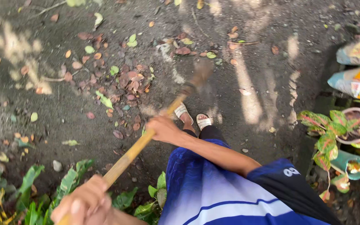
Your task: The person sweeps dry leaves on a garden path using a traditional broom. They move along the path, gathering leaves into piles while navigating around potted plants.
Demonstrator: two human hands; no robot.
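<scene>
I hold a long bamboo broom handle [134,150] with both hands. My left hand [86,204] grips its upper end at the bottom left of the view. Lower down the stick, my right hand [163,129] is closed around it, with the arm reaching across my blue shirt. The broom head [196,77] is blurred over the dark dirt ground, just past my feet in pale sandals [192,118]. Dry brown and green fallen leaves [126,81] lie gathered to the left of the broom head.
Loose leaves are scattered over the ground on the left and at the top. A potted plant with red-green leaves [346,129] stands at the right, with bagged plants [355,71] behind it. Green foliage [34,191] edges the bottom left.
</scene>
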